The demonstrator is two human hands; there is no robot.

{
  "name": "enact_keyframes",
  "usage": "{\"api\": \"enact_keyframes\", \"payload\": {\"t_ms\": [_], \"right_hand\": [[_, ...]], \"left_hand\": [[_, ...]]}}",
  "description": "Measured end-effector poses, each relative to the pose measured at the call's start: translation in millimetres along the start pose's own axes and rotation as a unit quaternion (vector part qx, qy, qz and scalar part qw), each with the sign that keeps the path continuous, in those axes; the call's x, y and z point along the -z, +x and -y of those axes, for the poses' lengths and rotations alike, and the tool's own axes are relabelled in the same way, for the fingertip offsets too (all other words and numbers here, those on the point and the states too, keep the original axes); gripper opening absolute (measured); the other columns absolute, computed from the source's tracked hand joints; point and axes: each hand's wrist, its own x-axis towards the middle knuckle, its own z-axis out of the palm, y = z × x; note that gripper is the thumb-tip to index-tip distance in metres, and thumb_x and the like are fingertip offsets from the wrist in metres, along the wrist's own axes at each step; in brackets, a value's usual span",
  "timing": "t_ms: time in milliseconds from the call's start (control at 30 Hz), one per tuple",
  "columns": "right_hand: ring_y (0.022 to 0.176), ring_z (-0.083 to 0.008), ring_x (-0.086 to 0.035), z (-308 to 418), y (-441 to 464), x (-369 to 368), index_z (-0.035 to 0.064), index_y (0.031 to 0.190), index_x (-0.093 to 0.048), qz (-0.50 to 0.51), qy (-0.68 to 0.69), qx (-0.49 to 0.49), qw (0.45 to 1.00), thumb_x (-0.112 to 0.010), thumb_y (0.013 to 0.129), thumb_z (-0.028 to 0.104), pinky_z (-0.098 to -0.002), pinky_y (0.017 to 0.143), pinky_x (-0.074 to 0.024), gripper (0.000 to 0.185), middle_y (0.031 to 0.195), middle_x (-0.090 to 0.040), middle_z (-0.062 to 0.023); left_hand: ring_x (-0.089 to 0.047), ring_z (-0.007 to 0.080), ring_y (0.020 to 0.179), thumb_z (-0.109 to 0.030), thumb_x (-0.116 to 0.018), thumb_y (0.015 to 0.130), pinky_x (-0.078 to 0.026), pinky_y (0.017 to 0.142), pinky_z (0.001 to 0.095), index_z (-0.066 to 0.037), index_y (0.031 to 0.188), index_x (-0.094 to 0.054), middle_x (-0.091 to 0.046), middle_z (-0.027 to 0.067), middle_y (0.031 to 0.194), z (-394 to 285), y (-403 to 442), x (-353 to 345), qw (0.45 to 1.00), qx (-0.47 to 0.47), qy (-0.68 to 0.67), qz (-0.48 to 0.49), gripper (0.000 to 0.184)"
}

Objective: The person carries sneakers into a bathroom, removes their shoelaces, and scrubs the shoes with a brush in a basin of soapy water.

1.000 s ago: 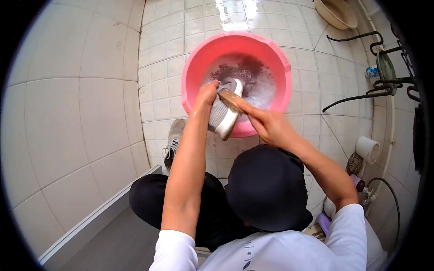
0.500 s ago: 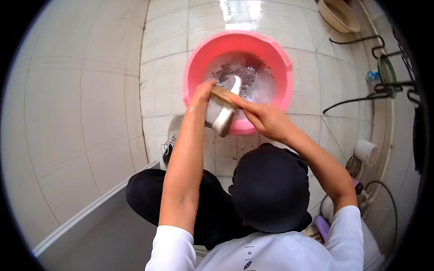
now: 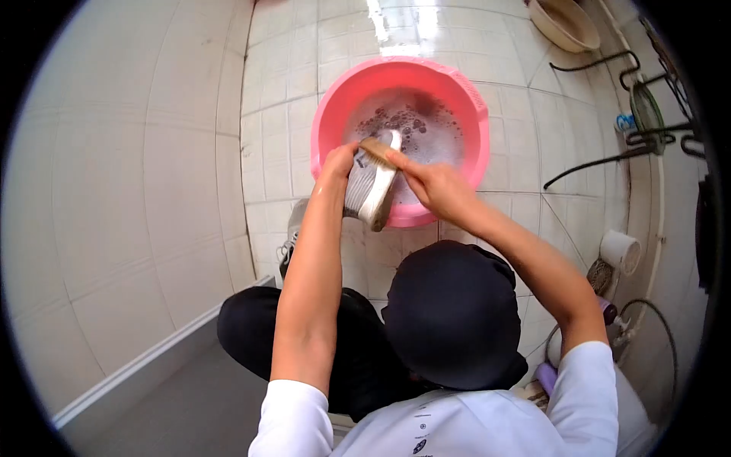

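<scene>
Over the near side of the tub (image 3: 478,145), the shoe (image 3: 364,189) is held up between two hands, its long axis running from above the foamy water (image 3: 438,141) back past the near rim, its sole turned to the right. The left hand (image 3: 340,162) grips its left side; how far those fingers wrap around cannot be told. From the right hand (image 3: 437,185) the shoe lies just to the left. That hand's fingers are drawn in around the right end of the brush (image 3: 375,151), which slants across the shoe, its other end beside the left hand, bristles facing the shoe and seemingly touching it. Whether the shoe's far end meets the water is unclear. Well apart, to the far right, stands a basin (image 3: 558,36), its contents too indistinct to tell.
</scene>
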Motion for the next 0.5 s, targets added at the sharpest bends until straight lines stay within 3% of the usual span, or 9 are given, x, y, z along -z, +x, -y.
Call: {"api": "enact_keyframes", "payload": {"t_ms": [33,133,233,333,433,500], "right_hand": [[0.073,-0.0368,-0.070,-11.3,14.7,-3.6,0.0239,0.150,-0.046,-0.013,-0.056,-0.026,0.998,-0.049,0.100,0.012,-0.0471,0.068,-0.0529,0.051,0.082,-0.068,-0.0244],[0.083,-0.0404,-0.071,-39.3,51.7,-2.1,0.0265,0.149,-0.043,-0.079,-0.110,-0.034,0.990,-0.046,0.099,0.014,-0.0527,0.071,-0.0532,0.052,0.090,-0.071,-0.0238],[0.089,-0.0425,-0.070,-73.1,85.1,0.6,0.0246,0.147,-0.047,-0.127,-0.146,-0.180,0.964,-0.042,0.099,0.013,-0.0536,0.076,-0.0536,0.049,0.100,-0.072,-0.0232],[0.095,-0.0400,-0.071,-122.2,86.3,-45.6,0.0174,0.145,-0.051,-0.061,-0.133,-0.205,0.968,-0.042,0.100,0.014,-0.0499,0.081,-0.0537,0.046,0.107,-0.071,-0.0237],[0.105,-0.0403,-0.068,-77.9,55.2,-19.5,0.0077,0.136,-0.058,-0.022,0.183,-0.164,0.969,-0.043,0.100,0.018,-0.0487,0.094,-0.0501,0.040,0.110,-0.068,-0.0294],[0.106,-0.0399,-0.067,-43.4,16.3,-10.0,0.0068,0.137,-0.059,-0.131,0.138,-0.038,0.981,-0.044,0.100,0.019,-0.0475,0.093,-0.0501,0.041,0.111,-0.069,-0.0264]], "left_hand": [[-0.069,0.0270,0.080,-0.021,-0.059,0.099,-0.055,0.072,0.0415,0.008,0.112,-0.065,-0.071,0.0160,0.099,-3.2,-16.2,-8.5,0.997,0.031,-0.067,0.001,0.033],[-0.069,0.0271,0.077,-0.021,-0.058,0.099,-0.055,0.069,0.0419,0.008,0.112,-0.064,-0.071,0.0163,0.098,-10.9,-35.4,-32.0,0.999,-0.008,-0.023,0.023,0.033],[-0.069,0.0272,0.079,-0.020,-0.058,0.097,-0.054,0.071,0.0418,0.008,0.110,-0.064,-0.070,0.0171,0.097,-24.0,-58.2,-44.4,0.999,-0.018,0.034,0.000,0.031],[-0.068,0.0271,0.078,-0.020,-0.059,0.096,-0.053,0.070,0.0410,0.009,0.108,-0.064,-0.069,0.0169,0.094,-22.7,-63.1,-41.7,0.999,-0.038,0.028,-0.015,0.032],[-0.067,0.0265,0.076,-0.021,-0.060,0.094,-0.052,0.069,0.0403,0.011,0.107,-0.064,-0.069,0.0169,0.092,-14.8,-50.7,-37.0,0.997,-0.062,0.046,-0.022,0.035],[-0.067,0.0252,0.079,-0.022,-0.062,0.092,-0.051,0.070,0.0395,0.013,0.107,-0.064,-0.069,0.0176,0.095,-14.9,-50.5,-35.6,0.996,-0.058,0.066,-0.016,0.039]]}}
